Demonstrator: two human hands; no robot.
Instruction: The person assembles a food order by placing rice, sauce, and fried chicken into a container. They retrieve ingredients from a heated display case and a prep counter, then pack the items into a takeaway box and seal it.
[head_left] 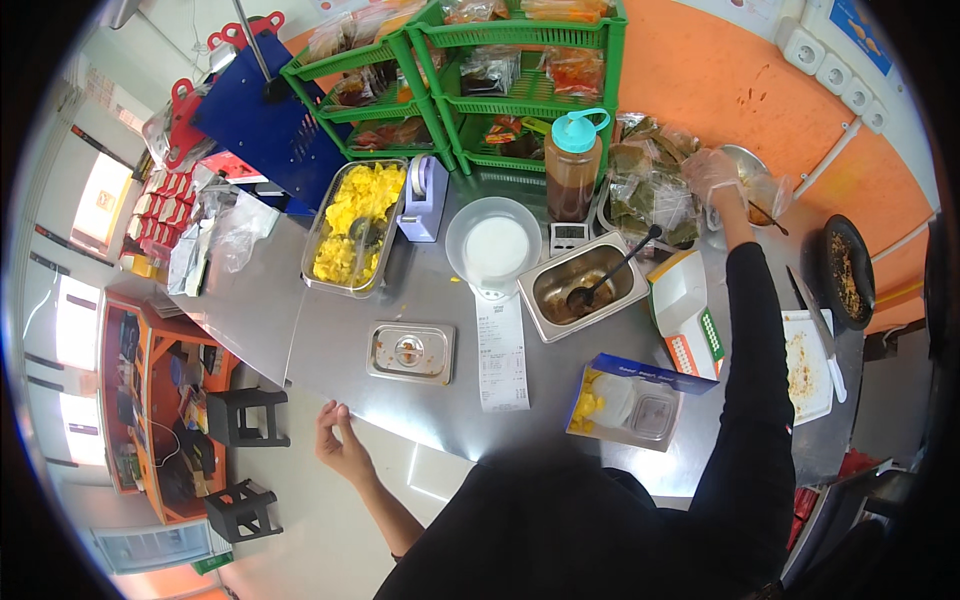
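My right hand [713,176], in a clear plastic glove, reaches to the back right. It is over the side of a metal bowl [745,160], beside a tray of leaf-wrapped packets in clear plastic [645,185]. Its fingers are too unclear to show whether they grip anything. Bare, with fingers loosely curled and thumb slightly apart, my left hand [345,447] hovers off the table's near left edge, holding nothing visible. Nearest to it is a steel lid [410,352]. Between my arms lie a long paper receipt [501,350] and a blue, partly filled food box [628,402].
Behind the receipt are a white bowl [494,245] on a scale, a steel pan [583,287] with a black ladle, and a brown-filled bottle [574,170]. A yellow-filled tub [355,225] stands left; an open carton [687,310] and a knife [825,340] on a white board lie right.
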